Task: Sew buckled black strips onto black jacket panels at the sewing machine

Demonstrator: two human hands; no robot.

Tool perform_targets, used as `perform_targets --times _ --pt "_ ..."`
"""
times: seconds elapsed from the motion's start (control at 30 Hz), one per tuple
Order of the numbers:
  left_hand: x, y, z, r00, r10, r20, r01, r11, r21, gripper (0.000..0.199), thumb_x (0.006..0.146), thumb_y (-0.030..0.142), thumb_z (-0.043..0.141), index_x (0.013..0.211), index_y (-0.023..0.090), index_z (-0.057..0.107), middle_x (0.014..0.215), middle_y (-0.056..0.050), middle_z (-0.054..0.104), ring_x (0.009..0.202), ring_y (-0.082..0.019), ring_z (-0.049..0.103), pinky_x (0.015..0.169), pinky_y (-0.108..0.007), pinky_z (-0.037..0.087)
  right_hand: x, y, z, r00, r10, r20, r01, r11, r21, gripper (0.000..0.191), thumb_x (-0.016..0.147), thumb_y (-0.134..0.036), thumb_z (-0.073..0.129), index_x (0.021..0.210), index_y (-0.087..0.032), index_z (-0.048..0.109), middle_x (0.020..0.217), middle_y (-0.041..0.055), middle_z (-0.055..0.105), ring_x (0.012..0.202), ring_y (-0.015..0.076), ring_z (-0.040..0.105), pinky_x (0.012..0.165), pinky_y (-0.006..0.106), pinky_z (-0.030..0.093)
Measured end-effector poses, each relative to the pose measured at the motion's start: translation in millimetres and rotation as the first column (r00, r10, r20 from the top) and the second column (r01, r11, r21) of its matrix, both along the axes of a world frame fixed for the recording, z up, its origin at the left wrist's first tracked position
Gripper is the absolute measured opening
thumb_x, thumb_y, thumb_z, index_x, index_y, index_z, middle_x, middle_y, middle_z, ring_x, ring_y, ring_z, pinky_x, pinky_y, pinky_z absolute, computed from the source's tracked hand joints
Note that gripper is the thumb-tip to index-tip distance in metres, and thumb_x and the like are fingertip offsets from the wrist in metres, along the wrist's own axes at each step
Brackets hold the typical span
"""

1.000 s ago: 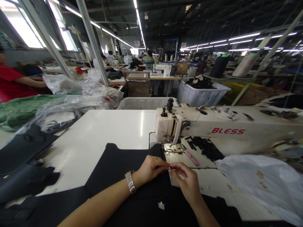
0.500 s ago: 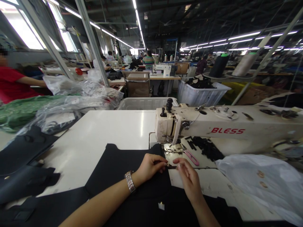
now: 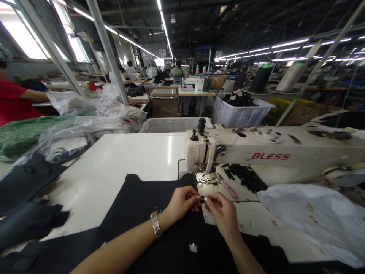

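My left hand (image 3: 182,203), with a metal watch on the wrist, is closed in a pinch above a black fabric panel (image 3: 137,201). Facing it, my right hand (image 3: 224,213) is pinched too. Between the two sets of fingertips is a small dark strip (image 3: 202,199), mostly hidden by the fingers; a light glint shows on it. Just beyond the hands stands the sewing machine's head (image 3: 196,150), its presser foot close to the panel's right edge. A small whitish tab with a gold-coloured bit (image 3: 193,247) lies on the black material nearer me.
Pink-handled snips (image 3: 229,189) and a pile of short black strips (image 3: 246,177) lie under the machine arm. At right is a translucent plastic bag (image 3: 310,213). More black pieces (image 3: 31,182) lie at left, near plastic-wrapped goods. A person in red (image 3: 14,101) is far left.
My right hand has moved left and its fingers have closed on the small dark strip at my left fingertips. The view has shifted slightly; the panel lies much the same.
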State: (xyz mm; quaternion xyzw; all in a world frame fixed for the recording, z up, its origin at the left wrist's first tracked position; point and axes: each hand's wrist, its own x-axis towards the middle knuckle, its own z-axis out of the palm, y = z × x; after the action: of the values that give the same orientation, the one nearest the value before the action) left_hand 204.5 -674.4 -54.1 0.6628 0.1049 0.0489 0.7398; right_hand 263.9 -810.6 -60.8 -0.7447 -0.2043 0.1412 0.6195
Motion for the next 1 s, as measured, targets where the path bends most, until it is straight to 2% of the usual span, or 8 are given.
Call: perform_targets --times 0.17,0.4,0.47,0.6,0.67,0.77,0.87,1.0 --pt "-4.5 -1.1 3.1 0.997 -0.036 0.064 0.033 0.998 0.051 0.028 0.07 0.037 0.061 0.075 0.009 0.06 0.06 -0.004 0.061 0.053 -0.011 0.057 0.051 -0.02 0.046 1.9 0.6 3.0 0.986 0.054 -0.156 -0.039 0.994 0.101 0.028 0.064 -0.043 0.065 0.065 -0.017 0.055 0.056 0.0012 0.061 0.052 0.0146 0.057 0.05 0.024 0.046" --pt "-5.8 2.8 4.2 0.991 -0.106 0.08 0.096 0.987 0.126 0.032 0.072 0.039 0.059 0.077 0.007 0.064 0.057 -0.005 0.061 0.049 -0.011 0.055 0.049 -0.019 0.045 3.1 0.4 8.6 0.961 0.14 -0.238 -0.115 0.987 0.115 0.028 0.059 -0.041 0.068 0.062 -0.015 0.057 0.05 -0.0018 0.057 0.046 0.0097 0.05 0.043 0.02 0.039" --pt "-6.3 5.6 5.7 0.982 -0.166 0.094 0.158 0.984 0.084 0.033 0.074 0.039 0.057 0.079 0.007 0.064 0.062 -0.007 0.063 0.051 -0.011 0.056 0.05 -0.019 0.045 3.5 -0.8 10.0 0.958 0.138 -0.25 -0.109 0.986 0.126 0.028 0.059 -0.041 0.068 0.062 -0.015 0.057 0.051 -0.0014 0.058 0.045 0.0097 0.05 0.043 0.02 0.039" --pt "-5.6 10.8 7.3 0.943 -0.319 0.099 0.33 0.937 -0.119 0.038 0.075 0.043 0.056 0.084 0.006 0.063 0.074 -0.011 0.065 0.062 -0.014 0.061 0.054 -0.021 0.047 5.0 -3.7 11.3 0.941 0.177 -0.289 -0.132 0.976 0.171 0.027 0.063 -0.039 0.067 0.063 -0.014 0.058 0.056 0.0025 0.063 0.05 0.0112 0.054 0.048 0.022 0.041" --pt "-4.2 10.7 5.7 0.955 -0.286 0.073 0.295 0.933 -0.207 0.037 0.067 0.041 0.065 0.077 0.006 0.062 0.066 -0.009 0.065 0.056 -0.013 0.06 0.052 -0.02 0.047 5.2 -3.5 10.5 0.923 0.221 -0.315 -0.165 0.967 0.194 0.027 0.062 -0.038 0.068 0.062 -0.013 0.059 0.056 0.0033 0.063 0.049 0.0106 0.054 0.048 0.022 0.041" --pt "-2.2 6.5 2.2 0.978 -0.209 0.021 0.206 0.934 -0.293 0.034 0.052 0.032 0.076 0.064 0.007 0.057 0.053 -0.004 0.061 0.045 -0.01 0.057 0.045 -0.018 0.045 4.9 0.1 7.2 0.889 0.252 -0.383 -0.173 0.958 0.228 0.031 0.051 -0.038 0.074 0.056 -0.014 0.055 0.048 0.0 0.06 0.04 0.0086 0.051 0.041 0.02 0.039" --pt "-1.5 1.2 0.4 0.981 -0.194 0.026 0.19 0.916 -0.353 0.039 0.045 0.024 0.08 0.071 0.008 0.056 0.053 -0.001 0.061 0.043 -0.01 0.056 0.043 -0.017 0.046 4.6 4.3 3.2 0.876 0.238 -0.421 -0.154 0.962 0.224 0.037 0.044 -0.038 0.077 0.05 -0.016 0.048 0.042 -0.0027 0.056 0.035 0.008 0.048 0.035 0.018 0.035" --pt "-2.4 -0.7 0.8 0.977 -0.211 0.032 0.206 0.892 -0.402 0.041 0.045 0.022 0.081 0.075 0.006 0.057 0.054 -0.004 0.063 0.045 -0.012 0.059 0.044 -0.017 0.048 4.3 5.5 0.2 0.873 0.246 -0.422 -0.168 0.962 0.214 0.038 0.047 -0.038 0.076 0.05 -0.016 0.046 0.044 -0.0008 0.058 0.036 0.0082 0.05 0.035 0.017 0.035"
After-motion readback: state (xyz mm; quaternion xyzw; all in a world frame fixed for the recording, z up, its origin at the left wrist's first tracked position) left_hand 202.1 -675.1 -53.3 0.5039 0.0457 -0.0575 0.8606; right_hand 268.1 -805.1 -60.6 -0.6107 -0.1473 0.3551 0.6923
